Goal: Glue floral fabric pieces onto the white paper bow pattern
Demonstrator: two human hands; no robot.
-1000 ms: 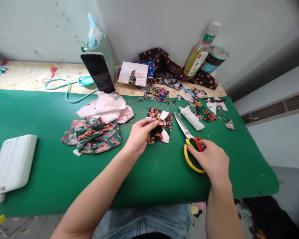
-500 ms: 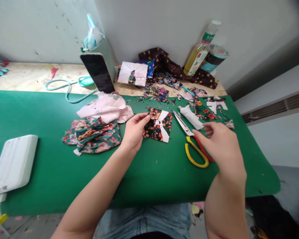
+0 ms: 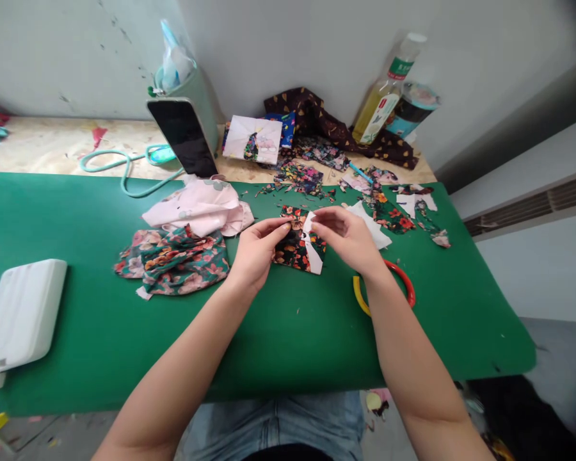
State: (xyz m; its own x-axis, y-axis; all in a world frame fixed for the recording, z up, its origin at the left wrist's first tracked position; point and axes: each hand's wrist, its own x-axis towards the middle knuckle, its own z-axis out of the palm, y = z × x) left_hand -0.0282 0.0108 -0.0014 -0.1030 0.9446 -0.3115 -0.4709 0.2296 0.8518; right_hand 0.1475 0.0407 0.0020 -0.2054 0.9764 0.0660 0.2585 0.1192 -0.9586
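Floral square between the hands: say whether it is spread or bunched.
Spread: the floral square shows a broad flat face and straight lower edge between left hand and right hand.

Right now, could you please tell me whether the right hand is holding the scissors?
No, the scissors lie on the green tabletop while the right hand is at the floral patch.

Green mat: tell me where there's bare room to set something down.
Nearly bare: between white box and floral cloth; the near side of the patterned square; right of the scissors. Crowded: back right, with scraps and white piece; middle, with left hand and right hand at the square.
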